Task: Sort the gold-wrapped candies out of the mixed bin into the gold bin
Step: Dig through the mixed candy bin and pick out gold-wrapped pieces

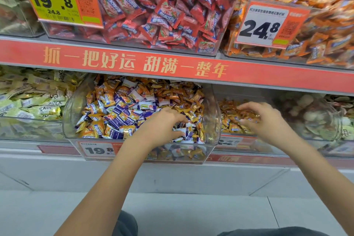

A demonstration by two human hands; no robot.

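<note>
Your left hand [162, 124] digs curled fingers into the clear mixed purple-and-gold candy bin [72, 105]; your right hand [262, 119], fingers loosely spread, hovers over the right-hand gold-wrapped candy bin [218, 120]. Many gold candies [193, 101] remain unsorted.

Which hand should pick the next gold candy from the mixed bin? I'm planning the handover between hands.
Probably the left hand: it is already down among the purple and gold candies in the mixed bin. The right hand is over the gold bin, better placed to drop.
</note>
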